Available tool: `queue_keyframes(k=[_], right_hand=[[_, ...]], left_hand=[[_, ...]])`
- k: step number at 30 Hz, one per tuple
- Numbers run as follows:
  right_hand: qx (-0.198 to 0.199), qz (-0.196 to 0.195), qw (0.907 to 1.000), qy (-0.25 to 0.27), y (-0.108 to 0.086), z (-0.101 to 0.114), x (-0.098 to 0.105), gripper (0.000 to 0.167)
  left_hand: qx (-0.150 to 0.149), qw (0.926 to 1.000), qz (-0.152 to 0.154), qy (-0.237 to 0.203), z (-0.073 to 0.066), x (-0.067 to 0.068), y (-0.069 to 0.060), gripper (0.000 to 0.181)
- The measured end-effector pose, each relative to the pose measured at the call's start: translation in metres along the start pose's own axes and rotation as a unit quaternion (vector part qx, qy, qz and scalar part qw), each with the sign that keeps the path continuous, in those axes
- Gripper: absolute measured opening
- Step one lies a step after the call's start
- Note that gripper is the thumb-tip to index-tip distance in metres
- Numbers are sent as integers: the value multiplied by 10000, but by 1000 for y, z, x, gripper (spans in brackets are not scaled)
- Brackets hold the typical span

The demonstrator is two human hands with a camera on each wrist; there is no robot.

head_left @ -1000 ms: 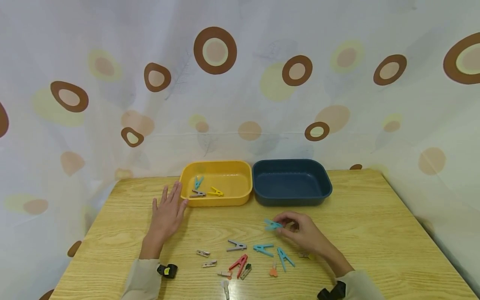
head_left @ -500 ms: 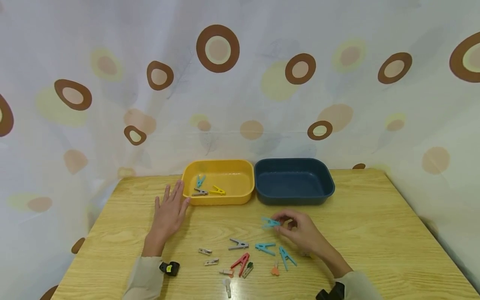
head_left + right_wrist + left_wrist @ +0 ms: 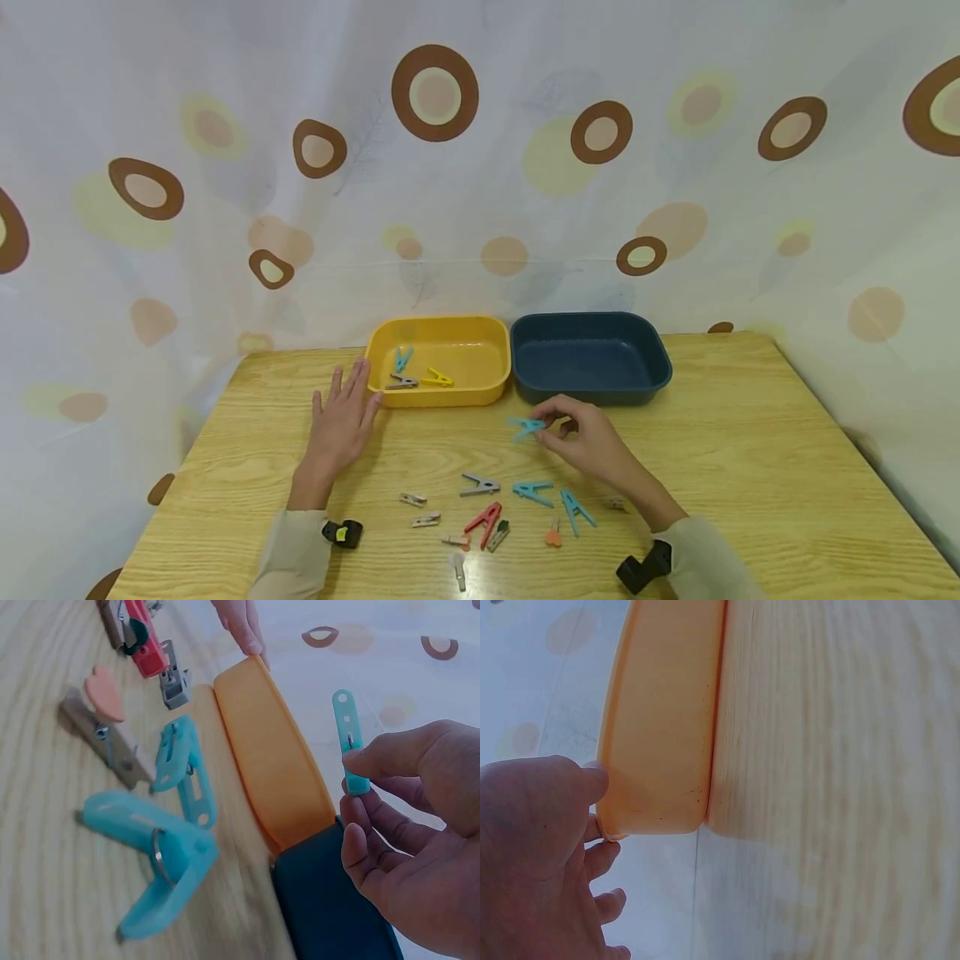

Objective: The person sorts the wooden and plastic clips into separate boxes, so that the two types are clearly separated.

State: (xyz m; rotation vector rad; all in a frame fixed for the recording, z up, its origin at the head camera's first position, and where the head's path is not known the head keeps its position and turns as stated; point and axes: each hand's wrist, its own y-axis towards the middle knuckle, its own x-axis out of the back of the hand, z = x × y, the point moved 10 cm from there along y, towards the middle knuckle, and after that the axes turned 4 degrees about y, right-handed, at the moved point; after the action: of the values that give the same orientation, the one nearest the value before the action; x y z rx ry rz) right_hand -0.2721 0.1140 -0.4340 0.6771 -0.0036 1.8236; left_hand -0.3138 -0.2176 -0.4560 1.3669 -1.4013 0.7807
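Observation:
My right hand (image 3: 588, 437) pinches a turquoise clothespin (image 3: 528, 427) between thumb and fingertips, raised over the table in front of the bins. In the right wrist view, that clothespin (image 3: 346, 712) stands upright in the pinch. At the left end of the yellow bin (image 3: 442, 399), my left hand (image 3: 337, 433) lies with fingers extended, the thumb touching the rim. Inside that bin are a turquoise clothespin (image 3: 402, 359), a grey one (image 3: 402, 382) and a yellow one (image 3: 437, 378). Below my right hand lie two more turquoise clothespins, one (image 3: 533, 492) beside the other (image 3: 577, 511).
A dark blue bin (image 3: 588, 393) stands against the yellow one's right side. Scattered nearer me are a grey clothespin (image 3: 480, 485), a red one (image 3: 483, 522) and several small wooden pegs (image 3: 426, 520), some with heart decorations. A patterned curtain (image 3: 480, 192) hangs behind the table (image 3: 750, 467).
My right hand has carried the turquoise clothespin slightly forward and to the left, towards the bins. My left hand stays at the yellow bin.

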Motion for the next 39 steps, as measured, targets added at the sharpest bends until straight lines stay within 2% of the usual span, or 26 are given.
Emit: queue_keyframes(k=[10, 17, 22, 27, 39], right_hand=[[10, -155, 9999, -17, 22, 14, 0, 19], [-93, -255, 9996, -31, 39, 16, -2, 18], [19, -401, 9991, -168, 52, 18, -3, 18], [-2, -523, 9983, -243, 63, 14, -4, 17], [-347, -429, 9984, -153, 86, 0, -15, 15]], left_hand=[[11, 10000, -4, -20, 0, 1, 0, 63], [31, 10000, 8, -2, 2, -1, 1, 64], [25, 10000, -6, -21, 2, -1, 1, 64], [18, 10000, 2, -38, 2, -1, 1, 64], [4, 10000, -40, -58, 2, 0, 1, 64]])
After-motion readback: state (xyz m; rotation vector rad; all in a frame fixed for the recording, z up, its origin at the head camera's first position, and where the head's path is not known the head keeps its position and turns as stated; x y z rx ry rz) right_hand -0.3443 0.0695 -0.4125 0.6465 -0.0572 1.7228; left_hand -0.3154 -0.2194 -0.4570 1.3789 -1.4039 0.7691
